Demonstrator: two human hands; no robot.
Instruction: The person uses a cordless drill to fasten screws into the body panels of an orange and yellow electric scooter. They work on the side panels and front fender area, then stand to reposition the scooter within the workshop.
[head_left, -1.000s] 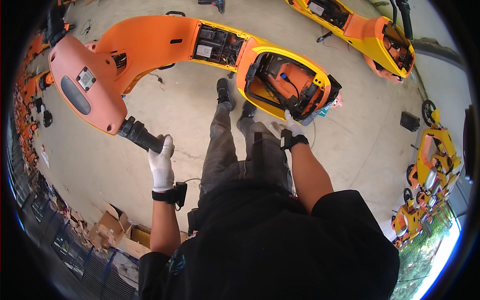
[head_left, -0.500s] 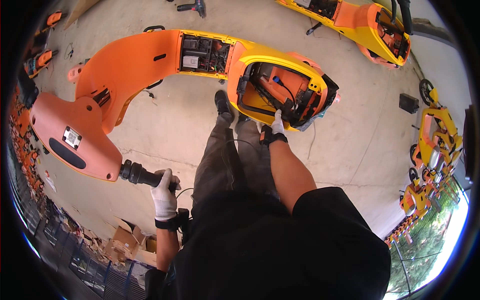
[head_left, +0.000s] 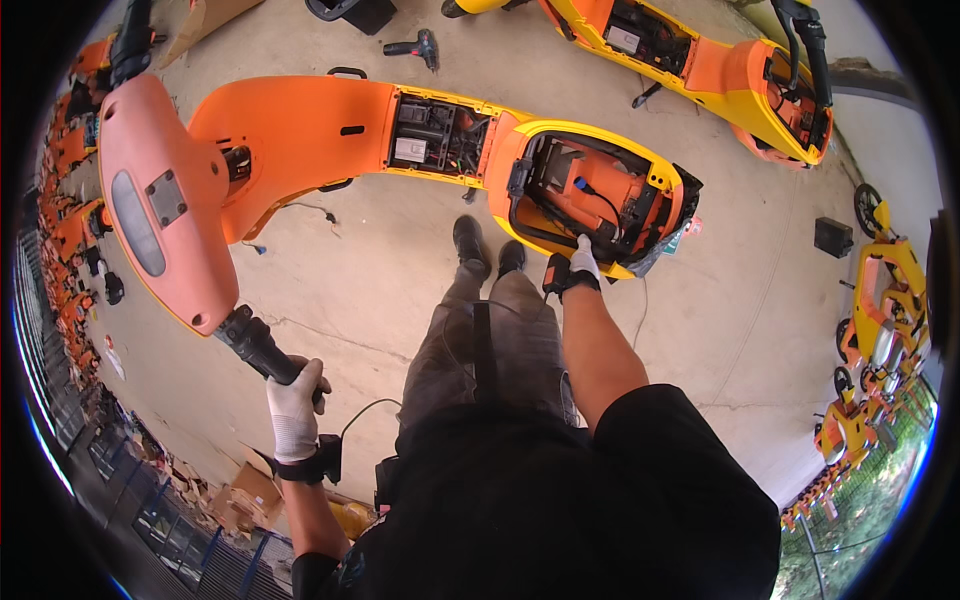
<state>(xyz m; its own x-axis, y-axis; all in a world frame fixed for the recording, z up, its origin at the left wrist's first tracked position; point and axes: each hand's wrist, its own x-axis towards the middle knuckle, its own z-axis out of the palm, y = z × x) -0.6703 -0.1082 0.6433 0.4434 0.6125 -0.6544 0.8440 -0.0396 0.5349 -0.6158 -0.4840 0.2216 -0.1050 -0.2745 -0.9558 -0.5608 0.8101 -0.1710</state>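
Observation:
An orange and yellow electric scooter [head_left: 300, 125], partly stripped of its covers, stands crosswise in front of me. Gloved in white, my left hand [head_left: 295, 405] is closed around the black handlebar grip [head_left: 262, 350] below the pink-orange steering cover [head_left: 165, 190]. My right hand [head_left: 585, 262], also gloved, is closed on the near edge of the yellow rear frame [head_left: 565, 128]; its fingertips are partly hidden inside the rim. Within that frame lies a dark cable with a blue-tipped connector [head_left: 582, 184]. Further forward, an open bay [head_left: 430, 135] shows wiring and a silver box.
Beyond stands a second yellow-orange scooter [head_left: 700, 70]. A power drill [head_left: 420, 48] and black bin [head_left: 352, 12] are on the concrete floor [head_left: 330, 290]. A black box [head_left: 832, 237] and yellow scooters [head_left: 880, 290] stand at right; cardboard boxes [head_left: 250, 495] lie lower left.
The handlebar has turned; its far end has come into view at the upper left. My left hand has moved left and nearer with the grip. My right hand stays at the rear frame.

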